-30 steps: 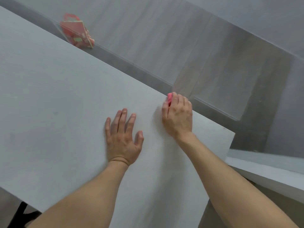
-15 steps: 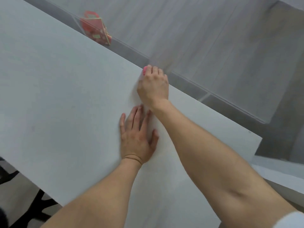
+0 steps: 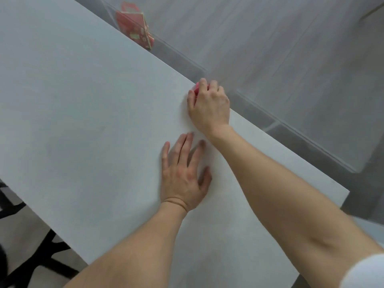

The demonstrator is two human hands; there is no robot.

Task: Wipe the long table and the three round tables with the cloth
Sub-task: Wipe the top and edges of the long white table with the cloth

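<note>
Grips the pink cloth (image 3: 196, 89) in the right hand (image 3: 208, 107), fingers curled tight round it. Hides most of it that way, with only a small pink bit peeking out past the knuckles. Hard to say whether folded or scrunched up, with so much of it covered. Presses it down right at the far edge of the long table (image 3: 83, 100), most likely to rub the strip along that edge clean. Reaches a long way across the top to get there, arm stretched out straight.

Lays the left hand (image 3: 182, 175) flat on the table top, just beside the right wrist, fingers straight and a little spread, holding nothing. Probably leans on it for balance during the long reach, and to push the body forward over the table.

Further out, to the left of both hands: a wide stretch of plain white table top. Probably calls for many more strokes there, and then for the three round tables, none of them in sight from here.

Past the far edge, well apart from the hands: a red paper thing (image 3: 135, 28), partly hidden behind the table. Beyond that, only grey floor (image 3: 270, 38). Down in the near left corner, under the table: black legs (image 3: 41, 256).
</note>
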